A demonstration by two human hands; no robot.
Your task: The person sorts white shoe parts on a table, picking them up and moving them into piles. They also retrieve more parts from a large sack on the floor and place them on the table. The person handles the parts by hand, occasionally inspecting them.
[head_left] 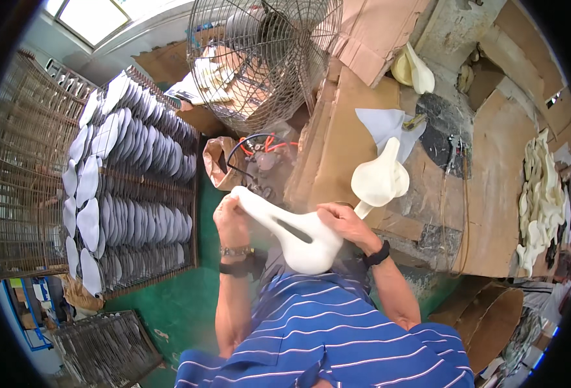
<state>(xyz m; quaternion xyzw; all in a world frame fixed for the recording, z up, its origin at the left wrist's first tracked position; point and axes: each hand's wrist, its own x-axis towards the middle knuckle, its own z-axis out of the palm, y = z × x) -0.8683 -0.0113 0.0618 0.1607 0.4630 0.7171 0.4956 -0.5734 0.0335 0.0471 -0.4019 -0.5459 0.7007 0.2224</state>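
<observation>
Between my two hands is a cream foam bicycle saddle pad (311,249) with a long slot along its middle. My left hand (232,223) is closed on its narrow nose. The fingers of my right hand (348,224) grip the wide rear part from above, the thumb side toward the slot. The pad hangs just in front of my striped shirt, clear of the bench (337,129). To the right, close beyond my right hand, more cream saddle pads (374,181) rest on the bench, overlapping each other. A grey cloth (376,126) lies behind them.
A wire rack (137,174) of grey saddle-shaped pieces stands at left. A caged fan (266,58) is ahead, with a paper bag (219,161) below it. Another cream pad (420,71) sits at the bench's back; a pile of cream pieces (536,200) lies far right.
</observation>
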